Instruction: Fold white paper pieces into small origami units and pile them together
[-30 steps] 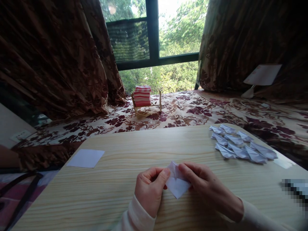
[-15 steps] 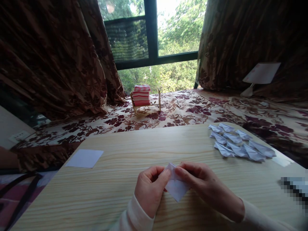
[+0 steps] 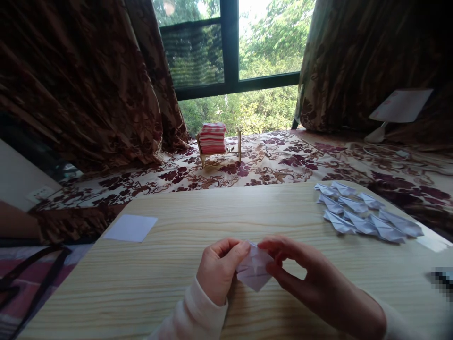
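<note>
Pinches the creased paper by its left side in the left hand, over the near middle of the surface. Touches its right corner with the loosely curved right hand; cannot tell if pinching. Has a flat sheet left, folded pieces far right, a striped cloth stack beyond.

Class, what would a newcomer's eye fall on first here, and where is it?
Probably the bright window at top centre. Below, over the wooden table, the left hand holds a folded white paper, the right hand at its edge. Folded paper pieces crowd the table's far right.
</note>
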A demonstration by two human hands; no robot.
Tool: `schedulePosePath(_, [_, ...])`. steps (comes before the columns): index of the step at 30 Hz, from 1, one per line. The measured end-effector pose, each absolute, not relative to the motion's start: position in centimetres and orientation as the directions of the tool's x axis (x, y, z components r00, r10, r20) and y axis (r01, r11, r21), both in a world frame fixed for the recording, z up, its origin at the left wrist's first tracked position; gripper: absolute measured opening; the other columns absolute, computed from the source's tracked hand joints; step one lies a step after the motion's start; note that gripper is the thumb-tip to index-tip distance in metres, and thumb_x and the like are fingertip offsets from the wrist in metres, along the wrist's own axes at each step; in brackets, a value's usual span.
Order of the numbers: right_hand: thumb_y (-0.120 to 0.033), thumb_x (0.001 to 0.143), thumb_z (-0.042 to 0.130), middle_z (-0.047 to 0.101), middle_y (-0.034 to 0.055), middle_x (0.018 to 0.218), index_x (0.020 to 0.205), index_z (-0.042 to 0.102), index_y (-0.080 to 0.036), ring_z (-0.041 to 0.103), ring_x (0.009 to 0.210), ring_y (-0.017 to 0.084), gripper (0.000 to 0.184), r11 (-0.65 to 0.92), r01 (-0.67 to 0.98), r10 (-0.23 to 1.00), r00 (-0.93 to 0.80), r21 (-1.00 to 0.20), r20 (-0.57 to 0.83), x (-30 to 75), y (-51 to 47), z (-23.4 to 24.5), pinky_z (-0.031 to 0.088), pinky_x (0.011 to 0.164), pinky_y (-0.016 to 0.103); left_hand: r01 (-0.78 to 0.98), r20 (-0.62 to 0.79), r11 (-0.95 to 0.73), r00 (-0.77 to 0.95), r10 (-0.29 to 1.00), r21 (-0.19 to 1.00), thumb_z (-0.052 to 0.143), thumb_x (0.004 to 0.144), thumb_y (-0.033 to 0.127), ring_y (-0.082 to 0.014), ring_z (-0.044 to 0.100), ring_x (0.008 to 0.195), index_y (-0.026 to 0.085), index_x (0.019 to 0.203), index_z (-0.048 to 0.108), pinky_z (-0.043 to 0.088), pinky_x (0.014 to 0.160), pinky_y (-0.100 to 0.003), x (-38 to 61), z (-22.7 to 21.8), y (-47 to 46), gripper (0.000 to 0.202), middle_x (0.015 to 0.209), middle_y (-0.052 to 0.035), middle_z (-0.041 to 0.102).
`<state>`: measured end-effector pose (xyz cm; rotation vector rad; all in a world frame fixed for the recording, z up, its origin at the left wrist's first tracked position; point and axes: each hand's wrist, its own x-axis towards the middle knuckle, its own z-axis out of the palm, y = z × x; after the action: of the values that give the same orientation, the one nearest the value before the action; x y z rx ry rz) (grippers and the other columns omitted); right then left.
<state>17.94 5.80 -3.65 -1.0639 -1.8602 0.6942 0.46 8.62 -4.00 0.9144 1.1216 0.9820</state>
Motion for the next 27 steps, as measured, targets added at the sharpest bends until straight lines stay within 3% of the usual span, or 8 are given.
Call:
schedulePosePath(4, [-0.016, 0.082, 0.057, 0.071, 0.001, 0.093, 0.106, 0.06, -0.025, 0.065, 0.076, 0.014, 0.025, 0.51, 0.406, 0.86, -0.244, -0.758, 0.448, 17.9, 5.6, -4.0, 0.054, 0.071, 0.023, -0.24, -0.325, 0.356, 0.16, 0.932, 0.903, 0.079, 0.055, 0.044, -0.01, 0.05, 0.051, 0.013, 0.063, 0.07, 0.038, 0.051, -0.022, 0.5, -4.2, 8.7, 0.033, 0.055, 0.0, 0.061])
schedulePosePath(11, [-0.022, 0.086, 0.053, 0.074, 0.0041, 0.09, 0.097, 0.067, -0.022, 0.069, 0.079, 0.017, 0.018, 0.449, 0.385, 0.894, -0.195, -0.806, 0.404, 18.0, 5.8, -2.9, 0.057, 0.07, 0.023, -0.247, -0.326, 0.37, 0.202, 0.924, 0.896, 0.08, 0.054, 0.045, -0.0102, 0.052, 0.051, 0.013, 0.065, 0.072, 0.039, 0.052, -0.022, 0.3, -4.5, 8.6, 0.035, 0.055, -0.0004, 0.063])
schedulePosePath(18, [-0.017, 0.081, 0.056, 0.073, 0.0039, 0.087, 0.1, 0.064, -0.02, 0.068, 0.074, 0.015, 0.02, 0.493, 0.375, 0.87, -0.226, -0.785, 0.438, 17.7, 5.8, -3.1, 0.057, 0.068, 0.023, -0.23, -0.32, 0.357, 0.183, 0.929, 0.905, 0.08, 0.054, 0.046, -0.0095, 0.049, 0.048, 0.013, 0.062, 0.071, 0.037, 0.051, -0.023, 0.5, -4.8, 8.7, 0.036, 0.051, 0.0011, 0.06])
schedulePosePath(23, [-0.023, 0.084, 0.056, 0.072, 0.0055, 0.092, 0.102, 0.065, -0.02, 0.067, 0.079, 0.018, 0.02, 0.435, 0.418, 0.9, -0.233, -0.797, 0.369, 18.0, 5.4, -3.0, 0.057, 0.072, 0.028, -0.197, -0.311, 0.343, 0.174, 0.934, 0.918, 0.078, 0.057, 0.046, -0.011, 0.052, 0.053, 0.013, 0.065, 0.071, 0.038, 0.053, -0.023, 0.4, -5.0, 8.7, 0.035, 0.057, -0.001, 0.065])
schedulePosePath(27, [-0.015, 0.081, 0.055, 0.071, 0.0052, 0.093, 0.106, 0.062, -0.021, 0.067, 0.08, 0.017, 0.026, 0.467, 0.389, 0.883, -0.252, -0.794, 0.395, 18.1, 5.5, -3.5, 0.057, 0.073, 0.027, -0.201, -0.316, 0.347, 0.168, 0.934, 0.916, 0.079, 0.056, 0.047, -0.0104, 0.051, 0.049, 0.013, 0.063, 0.07, 0.038, 0.052, -0.023, 0.4, -5.1, 8.6, 0.036, 0.053, -0.0001, 0.063])
